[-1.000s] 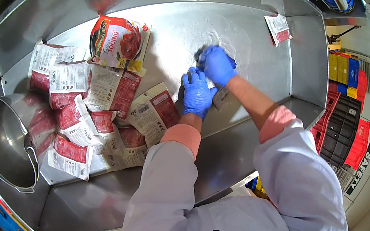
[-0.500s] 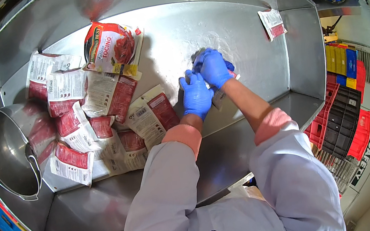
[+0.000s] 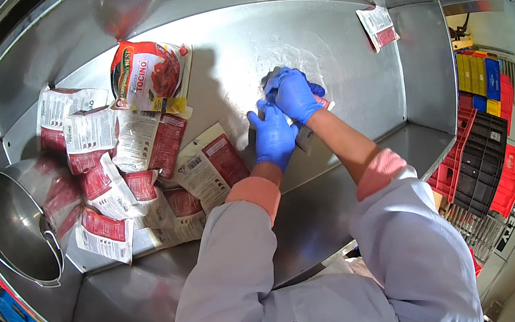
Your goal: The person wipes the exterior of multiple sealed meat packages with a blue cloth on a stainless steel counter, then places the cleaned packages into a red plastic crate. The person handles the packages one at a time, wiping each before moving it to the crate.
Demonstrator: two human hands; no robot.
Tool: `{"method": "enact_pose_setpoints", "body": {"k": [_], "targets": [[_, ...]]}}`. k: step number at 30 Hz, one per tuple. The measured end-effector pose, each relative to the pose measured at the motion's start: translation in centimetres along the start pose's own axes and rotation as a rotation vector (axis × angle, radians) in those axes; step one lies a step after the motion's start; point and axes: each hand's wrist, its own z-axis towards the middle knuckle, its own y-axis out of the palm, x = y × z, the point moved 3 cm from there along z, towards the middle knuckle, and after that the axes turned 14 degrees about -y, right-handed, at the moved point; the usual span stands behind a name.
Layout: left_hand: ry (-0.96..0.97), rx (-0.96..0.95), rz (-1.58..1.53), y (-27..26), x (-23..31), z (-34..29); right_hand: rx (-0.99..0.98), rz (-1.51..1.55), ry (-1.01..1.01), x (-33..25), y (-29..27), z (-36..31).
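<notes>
Both my hands wear blue gloves and work close together over the floor of a steel basin (image 3: 218,39). A bunched dark blue cloth (image 3: 316,89) shows beneath my right hand (image 3: 296,95), whose fingers are closed on it. Under the two hands lies a flat food packet (image 3: 305,140), mostly covered, with a bit of red and white past the right wrist. My left hand (image 3: 273,133) is closed on the packet's near left side, its thumb standing out; its fingertips are partly hidden by the right hand. Wet streaks mark the metal around the hands.
Several white-and-red food packets (image 3: 92,136) lie heaped at the left, one red-fronted pouch (image 3: 153,73) face up on top. A steel pail (image 3: 14,220) lies tipped beside them. Another packet (image 3: 378,27) rests at the far right. Stacked crates (image 3: 479,159) stand outside the basin.
The view has shifted slightly. Both hands stay in nearly the same place over the packet, with only a small movement of the right hand.
</notes>
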Motion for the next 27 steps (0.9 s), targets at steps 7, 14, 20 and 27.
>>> {"method": "enact_pose_setpoints", "body": {"k": [7, 14, 20, 27], "targets": [[0.045, -0.094, -0.096, -1.0, 0.3, 0.2, 0.005, -0.110, 0.009, 2.2, -0.2, -0.1], [0.068, -0.107, -0.095, -1.0, 0.2, 0.2, 0.103, 0.078, 0.361, 10.4, -3.7, -0.6], [0.213, 0.104, -0.159, -2.5, -1.6, -1.3, 0.299, -0.077, 0.392, 10.8, -3.1, -3.7], [0.297, 0.001, -0.054, -0.7, -5.2, -4.3, 0.069, 0.433, 0.210, 5.3, -3.7, -3.7]]}}
